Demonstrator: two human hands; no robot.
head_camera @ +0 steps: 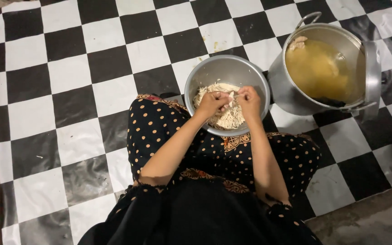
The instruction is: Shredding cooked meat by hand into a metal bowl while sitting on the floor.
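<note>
A round metal bowl (214, 70) rests against my lap and holds a heap of pale shredded meat (231, 119). Both hands hover over that heap. My left hand (212, 103) and my right hand (249, 100) pinch the two ends of one small pale piece of meat (229, 97) between them, fingers closed on it. My forearms reach forward over my dark dotted clothing (159, 124).
A large metal pot (281, 81) of yellow broth (318, 70) stands to the right of the bowl, a pale chunk of meat (297, 43) at its rim and its lid (372, 75) leaning on the right side. A black-and-white chequered mat (69, 90) covers the floor.
</note>
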